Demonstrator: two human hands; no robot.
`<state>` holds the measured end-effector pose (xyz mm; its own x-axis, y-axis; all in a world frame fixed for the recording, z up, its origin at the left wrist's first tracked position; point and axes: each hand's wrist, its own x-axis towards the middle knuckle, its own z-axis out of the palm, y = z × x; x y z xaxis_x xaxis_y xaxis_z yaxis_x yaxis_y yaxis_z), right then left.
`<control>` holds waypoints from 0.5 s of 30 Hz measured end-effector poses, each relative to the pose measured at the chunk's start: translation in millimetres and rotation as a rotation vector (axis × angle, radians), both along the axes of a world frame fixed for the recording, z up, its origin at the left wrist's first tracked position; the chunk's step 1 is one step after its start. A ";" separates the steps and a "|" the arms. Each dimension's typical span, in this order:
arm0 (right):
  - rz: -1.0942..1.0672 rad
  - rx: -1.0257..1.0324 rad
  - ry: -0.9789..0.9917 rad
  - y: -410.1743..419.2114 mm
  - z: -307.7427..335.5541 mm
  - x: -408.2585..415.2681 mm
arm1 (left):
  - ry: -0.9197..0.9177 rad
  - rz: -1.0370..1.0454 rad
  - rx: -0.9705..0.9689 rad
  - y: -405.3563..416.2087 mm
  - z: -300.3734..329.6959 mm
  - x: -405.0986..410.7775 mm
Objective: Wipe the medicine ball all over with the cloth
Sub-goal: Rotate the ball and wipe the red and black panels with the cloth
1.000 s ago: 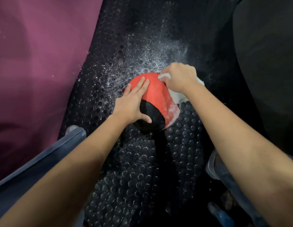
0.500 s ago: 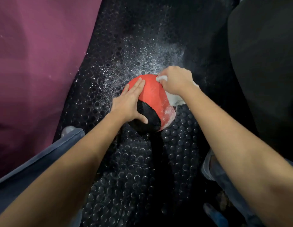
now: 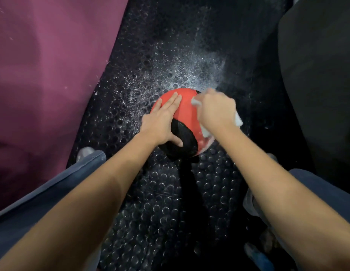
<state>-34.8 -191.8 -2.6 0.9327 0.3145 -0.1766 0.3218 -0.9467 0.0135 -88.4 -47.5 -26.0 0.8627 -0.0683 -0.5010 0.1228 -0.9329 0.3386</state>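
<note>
Red and black medicine ball (image 3: pixel 186 106) sits on the black studded rubber mat (image 3: pixel 170 202), between the person's knees, with white specks scattered over the mat just beyond it; left hand (image 3: pixel 162 122) lies flat on the ball's left face, fingers straight and pressed together, thumb hooked down over the black panel, steadying it; right hand (image 3: pixel 216 111) is curled round a white cloth (image 3: pixel 238 121), bunched so that folds stick out past the knuckles and below the wrist, and presses it to the ball's upper right side; that hand shows blurred, so I judge it mid-stroke; step in hand looks to be the wiping of the top and right flank, with a pale smear low on the right edge not yet cleared; the underside against the mat and the part under the left palm look untouched, though I cannot see the far side; next move, to my mind, calls for rolling the ball under the flat hand to bring a fresh face up, then shifting the bracing palm so the cloth can reach there; maroon surface (image 3: pixel 49 75) lies well off to the left.
</note>
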 end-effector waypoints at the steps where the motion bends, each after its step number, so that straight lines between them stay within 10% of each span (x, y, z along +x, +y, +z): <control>1: -0.065 0.014 0.015 -1.2 0.7 4.2 | 0.004 -0.006 0.003 -0.4 0.5 1.0; 15: 0.177 -0.034 -0.043 17.9 0.6 -59.1 | -0.020 0.028 -0.018 2.1 -4.1 1.7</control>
<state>-93.9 -173.8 -2.1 0.8705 0.4686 -0.1507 0.4814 -0.8743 0.0621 -86.7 -45.5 -30.2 0.8743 -0.0534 -0.4825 0.1415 -0.9228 0.3584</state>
